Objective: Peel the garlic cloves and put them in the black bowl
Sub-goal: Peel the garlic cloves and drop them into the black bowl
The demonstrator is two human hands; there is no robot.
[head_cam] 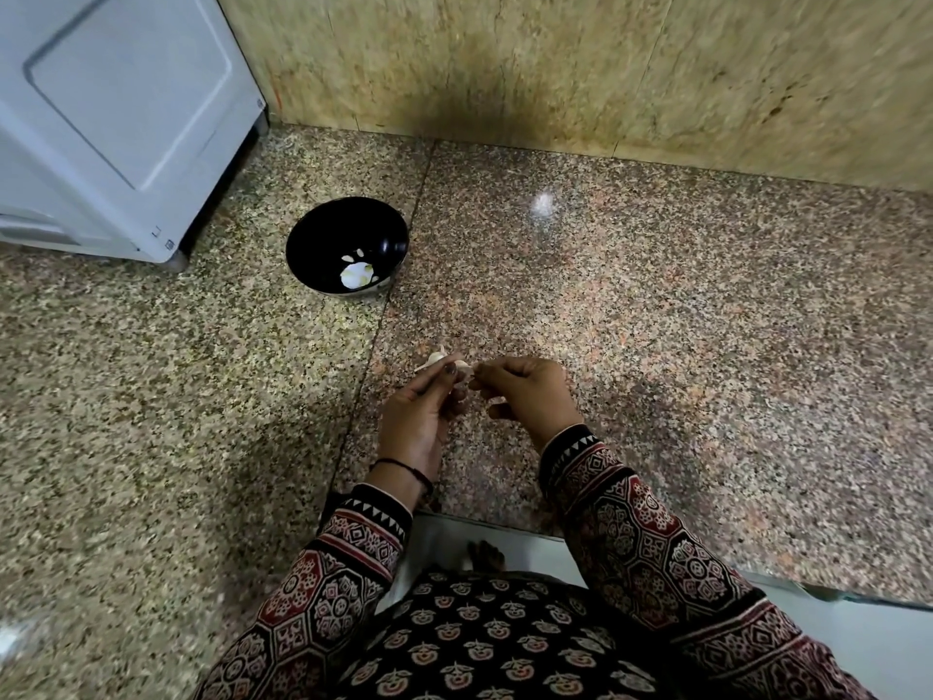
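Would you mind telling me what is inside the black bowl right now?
The black bowl holds a few pale garlic pieces near its bottom; whether they are peeled cloves is unclear, and the near wall hides some of the floor.

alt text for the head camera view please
Two hands peel garlic over a speckled granite counter: the left hand holds it, the right hand pinches its skin. A black bowl with pale pieces inside sits farther back left.

A speckled granite counter (656, 320) carries a black bowl (323, 234) beside a white appliance (116, 118).
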